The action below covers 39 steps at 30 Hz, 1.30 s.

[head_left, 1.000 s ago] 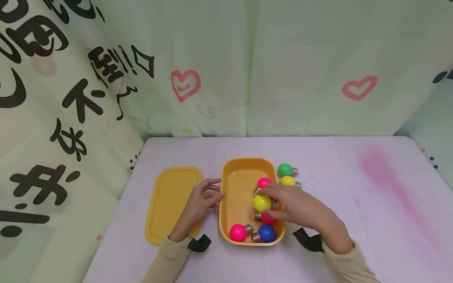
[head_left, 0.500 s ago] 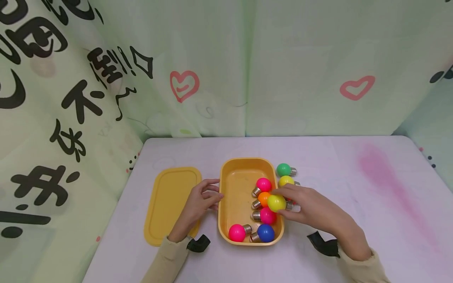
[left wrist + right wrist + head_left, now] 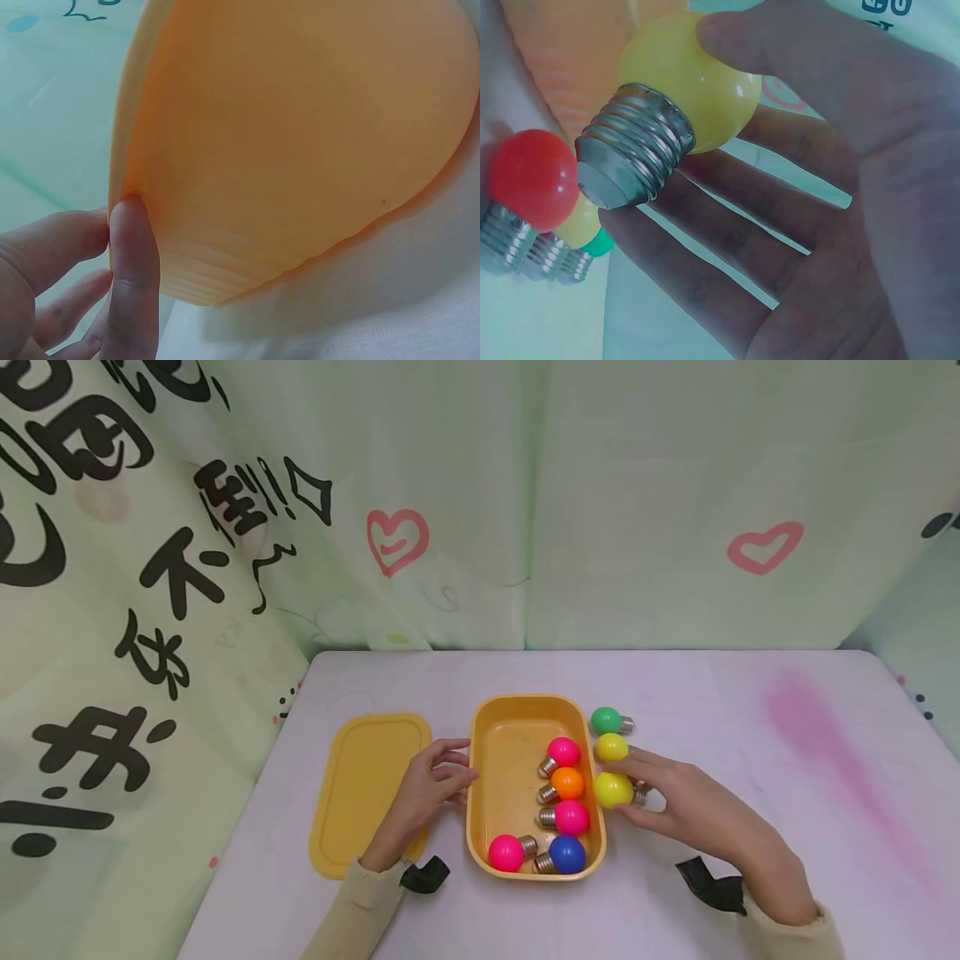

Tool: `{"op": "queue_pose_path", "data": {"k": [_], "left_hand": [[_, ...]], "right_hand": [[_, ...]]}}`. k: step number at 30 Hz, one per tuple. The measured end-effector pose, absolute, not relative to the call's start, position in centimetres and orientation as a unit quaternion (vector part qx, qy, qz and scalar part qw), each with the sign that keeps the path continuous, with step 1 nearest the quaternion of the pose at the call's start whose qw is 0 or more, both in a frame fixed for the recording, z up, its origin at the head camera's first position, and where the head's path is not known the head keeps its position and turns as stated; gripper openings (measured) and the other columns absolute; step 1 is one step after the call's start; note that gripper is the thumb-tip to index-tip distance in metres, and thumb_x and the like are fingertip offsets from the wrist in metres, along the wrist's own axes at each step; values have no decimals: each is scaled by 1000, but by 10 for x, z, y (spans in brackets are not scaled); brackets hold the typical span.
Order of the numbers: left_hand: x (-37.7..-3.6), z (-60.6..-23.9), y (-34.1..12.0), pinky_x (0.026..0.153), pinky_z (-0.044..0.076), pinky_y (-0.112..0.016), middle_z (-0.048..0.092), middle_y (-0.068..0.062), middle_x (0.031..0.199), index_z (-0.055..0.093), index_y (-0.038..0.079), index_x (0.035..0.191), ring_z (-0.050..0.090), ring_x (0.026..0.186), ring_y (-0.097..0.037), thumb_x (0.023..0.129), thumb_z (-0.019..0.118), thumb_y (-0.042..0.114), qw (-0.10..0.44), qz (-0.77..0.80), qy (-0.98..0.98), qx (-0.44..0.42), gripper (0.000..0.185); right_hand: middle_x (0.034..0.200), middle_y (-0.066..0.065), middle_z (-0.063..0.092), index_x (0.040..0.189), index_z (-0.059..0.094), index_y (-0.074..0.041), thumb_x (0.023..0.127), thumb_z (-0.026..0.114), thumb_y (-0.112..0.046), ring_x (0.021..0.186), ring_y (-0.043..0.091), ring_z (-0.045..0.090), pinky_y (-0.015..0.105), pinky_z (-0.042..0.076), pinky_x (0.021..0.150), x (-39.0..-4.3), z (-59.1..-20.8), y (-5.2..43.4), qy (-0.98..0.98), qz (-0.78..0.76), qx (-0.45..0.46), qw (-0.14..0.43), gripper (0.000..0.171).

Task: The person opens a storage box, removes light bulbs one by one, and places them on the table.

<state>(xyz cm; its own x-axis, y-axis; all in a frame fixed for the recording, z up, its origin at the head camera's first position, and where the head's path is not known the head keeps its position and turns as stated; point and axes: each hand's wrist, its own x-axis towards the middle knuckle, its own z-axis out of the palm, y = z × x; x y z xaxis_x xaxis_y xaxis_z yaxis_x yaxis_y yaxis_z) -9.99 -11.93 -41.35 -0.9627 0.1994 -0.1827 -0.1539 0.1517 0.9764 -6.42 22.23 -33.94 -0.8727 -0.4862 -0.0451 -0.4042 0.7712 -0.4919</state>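
Head view: the right hand [image 3: 686, 806] pinches a yellow bulb [image 3: 612, 789] just outside the right rim of the open box [image 3: 510, 760], thumb and fingers curled round the globe, screw base pointing right. The left hand [image 3: 427, 785] rests against the box's left wall with relaxed fingers, holding nothing. Inside, five bulbs line the right and near walls; the far left part of the floor is bare. A second yellow bulb [image 3: 611, 747] and a green bulb [image 3: 604, 720] lie just beyond, beside the rim. The lid [image 3: 360, 777] lies left of the box. Right of the bulbs the surface [image 3: 750, 727] stretches open to its edge.
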Motion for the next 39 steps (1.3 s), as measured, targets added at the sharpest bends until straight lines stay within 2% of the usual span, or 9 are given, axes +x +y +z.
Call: {"op": "queue_pose_path", "data": {"k": [4, 8, 18, 31, 39], "left_hand": [[-100, -414, -120, 65, 61, -29, 62, -15, 107, 56, 5, 135, 65, 72, -17, 88, 76, 10, 135, 650, 748, 14, 52], [-100, -415, -120, 64, 61, -28, 62, -15, 107, 56, 4, 135, 65, 71, -16, 88, 75, 9, 134, 651, 747, 15, 51], [-99, -415, -120, 65, 61, -29, 62, -15, 107, 56, 4, 135, 66, 72, -16, 88, 75, 11, 132, 648, 750, 15, 51], [-99, -414, -119, 65, 61, -30, 63, -15, 107, 56, 6, 135, 66, 73, -17, 88, 76, 13, 134, 647, 751, 11, 51], [-100, -414, -119, 65, 61, -30, 62, -15, 107, 57, 6, 134, 66, 73, -17, 88, 75, 11, 133, 648, 750, 12, 50]], "right_hand": [[127, 6, 65, 126, 66, -15, 86, 78, -26, 115, 29, 62, 50, 54, 95, -64, -344, 226, 940, -235, -234, 83, 43], [126, 6, 65, 125, 67, -16, 86, 78, -26, 120, 34, 59, 52, 53, 96, -65, -349, 228, 941, -231, -226, 96, 42], [111, -2, 67, 122, 70, -12, 82, 81, -27, 99, 18, 63, 45, 57, 89, -67, -361, 231, 945, -217, -216, 116, 43], [106, -2, 67, 114, 72, -13, 80, 82, -32, 94, 17, 62, 45, 58, 87, -69, -371, 233, 947, -211, -201, 134, 40], [109, 1, 68, 113, 73, -14, 78, 83, -33, 98, 22, 64, 49, 57, 88, -69, -372, 231, 948, -205, -198, 145, 41]]}}
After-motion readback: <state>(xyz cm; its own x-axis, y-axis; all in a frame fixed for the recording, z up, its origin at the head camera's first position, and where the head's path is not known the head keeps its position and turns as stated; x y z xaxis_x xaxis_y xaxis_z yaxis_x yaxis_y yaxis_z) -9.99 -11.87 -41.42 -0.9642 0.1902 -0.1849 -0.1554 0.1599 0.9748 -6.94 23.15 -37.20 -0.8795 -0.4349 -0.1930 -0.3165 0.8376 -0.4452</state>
